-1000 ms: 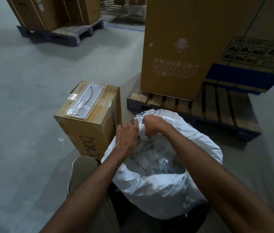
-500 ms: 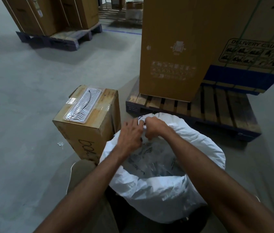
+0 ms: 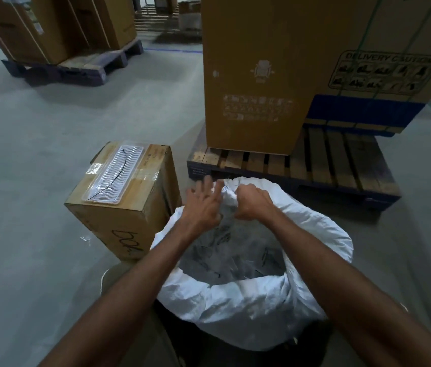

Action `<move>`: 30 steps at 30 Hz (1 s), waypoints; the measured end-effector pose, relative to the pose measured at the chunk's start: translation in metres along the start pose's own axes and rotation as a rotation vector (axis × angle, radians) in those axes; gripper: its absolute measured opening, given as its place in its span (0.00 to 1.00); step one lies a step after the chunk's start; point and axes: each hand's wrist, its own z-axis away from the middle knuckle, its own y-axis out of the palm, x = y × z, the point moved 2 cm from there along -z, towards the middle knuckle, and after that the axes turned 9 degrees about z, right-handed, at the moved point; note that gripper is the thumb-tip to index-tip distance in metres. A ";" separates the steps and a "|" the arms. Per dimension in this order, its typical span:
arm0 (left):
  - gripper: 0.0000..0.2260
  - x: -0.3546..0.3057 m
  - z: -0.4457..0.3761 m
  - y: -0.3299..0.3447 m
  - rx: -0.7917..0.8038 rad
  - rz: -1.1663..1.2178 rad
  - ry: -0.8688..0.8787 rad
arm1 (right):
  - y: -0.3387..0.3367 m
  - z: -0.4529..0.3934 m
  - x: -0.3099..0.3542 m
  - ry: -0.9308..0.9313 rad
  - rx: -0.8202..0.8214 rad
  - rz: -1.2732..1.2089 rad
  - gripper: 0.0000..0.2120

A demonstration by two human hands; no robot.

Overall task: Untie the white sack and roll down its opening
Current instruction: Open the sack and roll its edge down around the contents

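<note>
The white sack [image 3: 251,295] stands on the concrete floor [image 3: 50,181] directly in front of the person, just beside a small cardboard box [image 3: 129,207] on its left and near a wooden pallet [image 3: 341,165] behind it. Its mouth is open, and small packets show inside. The near rim is folded outward into a thick roll. The right hand [image 3: 252,202] is at the far rim, its grip pressed together on a bunch of sack fabric. The left hand [image 3: 202,205] sits just beside it, fingers spread and blurred; whether it touches the fabric cannot be determined. A tall carton [image 3: 256,75] rests on the pallet.
</note>
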 end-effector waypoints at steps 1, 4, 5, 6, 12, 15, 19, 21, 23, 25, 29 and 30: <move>0.37 -0.011 -0.001 0.006 -0.035 -0.054 0.093 | -0.006 -0.003 -0.002 -0.015 0.100 0.007 0.16; 0.28 -0.031 -0.010 0.014 -0.118 0.038 0.109 | -0.024 -0.011 -0.011 -0.055 0.188 0.025 0.13; 0.21 -0.031 -0.016 0.016 -0.141 0.078 0.068 | -0.025 -0.011 -0.013 -0.063 0.108 0.033 0.10; 0.15 -0.032 -0.021 0.013 -0.121 0.095 0.016 | -0.023 -0.009 -0.012 -0.070 0.012 0.051 0.09; 0.17 -0.015 -0.065 0.003 0.382 0.313 -0.138 | 0.047 0.007 -0.003 0.053 -0.237 0.210 0.51; 0.26 0.007 -0.079 0.005 0.554 0.385 -0.148 | 0.053 -0.001 -0.012 0.098 -0.287 0.156 0.40; 0.33 -0.003 -0.066 0.014 0.172 0.059 0.040 | 0.028 -0.014 -0.027 0.102 -0.114 -0.076 0.19; 0.38 -0.021 -0.050 0.022 0.044 -0.048 0.162 | 0.008 -0.022 -0.036 0.116 0.029 -0.166 0.19; 0.35 -0.028 -0.045 0.032 0.033 -0.033 0.156 | -0.010 -0.026 -0.041 0.086 0.210 -0.198 0.19; 0.28 -0.032 -0.053 0.034 0.011 0.000 0.065 | -0.015 -0.031 -0.044 0.070 0.282 -0.188 0.22; 0.20 -0.035 -0.077 0.024 0.174 0.039 -0.125 | 0.011 -0.017 -0.044 0.137 -0.030 -0.017 0.34; 0.22 -0.031 -0.084 0.023 0.239 0.047 -0.154 | 0.019 -0.011 -0.042 0.163 -0.097 0.063 0.37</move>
